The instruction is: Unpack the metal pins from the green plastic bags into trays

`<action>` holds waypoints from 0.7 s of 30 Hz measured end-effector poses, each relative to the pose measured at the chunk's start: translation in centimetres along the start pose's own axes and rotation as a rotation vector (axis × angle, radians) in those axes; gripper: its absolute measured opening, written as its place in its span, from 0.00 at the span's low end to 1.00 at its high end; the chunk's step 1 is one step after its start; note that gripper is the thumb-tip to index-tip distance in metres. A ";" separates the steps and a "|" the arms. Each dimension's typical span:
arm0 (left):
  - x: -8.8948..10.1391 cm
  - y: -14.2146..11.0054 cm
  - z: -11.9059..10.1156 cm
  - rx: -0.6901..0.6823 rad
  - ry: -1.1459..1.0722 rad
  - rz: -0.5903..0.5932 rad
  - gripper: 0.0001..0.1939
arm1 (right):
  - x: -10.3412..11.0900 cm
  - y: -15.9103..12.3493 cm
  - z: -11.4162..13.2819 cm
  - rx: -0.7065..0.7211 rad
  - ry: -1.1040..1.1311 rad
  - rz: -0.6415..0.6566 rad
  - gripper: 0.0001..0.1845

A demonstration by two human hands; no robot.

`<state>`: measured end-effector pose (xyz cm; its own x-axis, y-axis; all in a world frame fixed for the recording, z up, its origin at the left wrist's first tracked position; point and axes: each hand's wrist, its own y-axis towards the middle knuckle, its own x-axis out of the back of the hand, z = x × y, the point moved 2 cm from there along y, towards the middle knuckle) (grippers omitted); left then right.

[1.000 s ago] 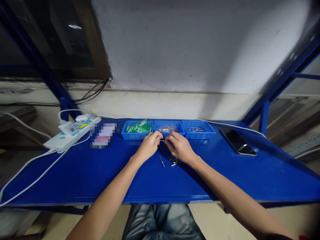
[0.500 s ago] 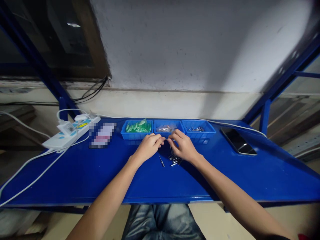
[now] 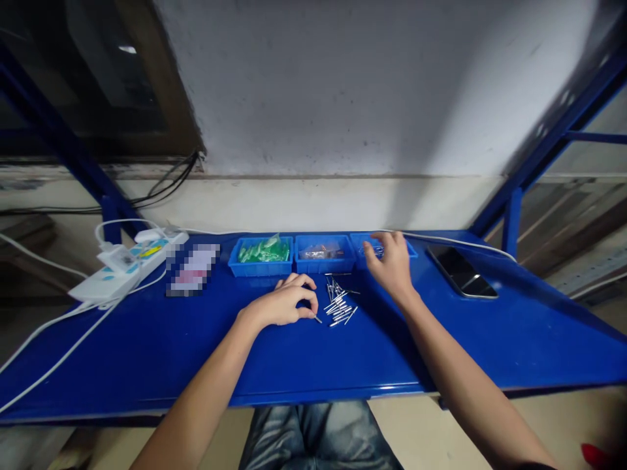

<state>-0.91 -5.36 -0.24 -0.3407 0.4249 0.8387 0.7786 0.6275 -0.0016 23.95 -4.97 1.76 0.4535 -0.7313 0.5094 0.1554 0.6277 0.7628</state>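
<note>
My left hand (image 3: 287, 300) is low over the tabletop, thumb and forefinger pinched on a small silver blind rivet (image 3: 318, 319), most of it hidden by the fingertips. Just right of it lies a loose pile of similar rivets (image 3: 340, 307), pointing various ways. My right hand (image 3: 392, 261) hovers at the right blue bin (image 3: 359, 261), thumb and fingers apart, with nothing visible between them. Shiny metal pieces (image 3: 377, 250) show in that bin, partly covered by the hand.
A blue bin (image 3: 262, 268) holds green-and-clear packets; the middle bin (image 3: 323, 266) holds a clear bag of small parts. A phone (image 3: 463, 271) lies right on the blue table (image 3: 196, 352). A white power strip (image 3: 110, 277) with cables and a blurred card (image 3: 193, 269) are left.
My hands, together above the pile before, have separated. The left came down onto the lone rivet and pinched it; the right moved right to the right bin, its fingers apart.
</note>
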 end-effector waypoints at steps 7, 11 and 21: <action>0.5 1.2 0.2 -0.003 -0.088 -0.324 0.07 | -2.3 -3.1 6.2 0.281 0.327 0.517 0.08; 0.6 1.5 0.4 0.030 -0.188 -0.502 0.08 | -2.9 -3.6 6.2 0.313 0.349 0.551 0.07; 0.5 1.4 0.1 0.018 -0.204 -0.591 0.06 | -2.6 -2.9 6.0 0.329 0.222 0.495 0.09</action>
<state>-0.05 -4.22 0.10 -0.8062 0.1176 0.5799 0.4196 0.8047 0.4201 17.02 -6.52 0.59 0.5796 -0.2807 0.7650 -0.3807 0.7368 0.5588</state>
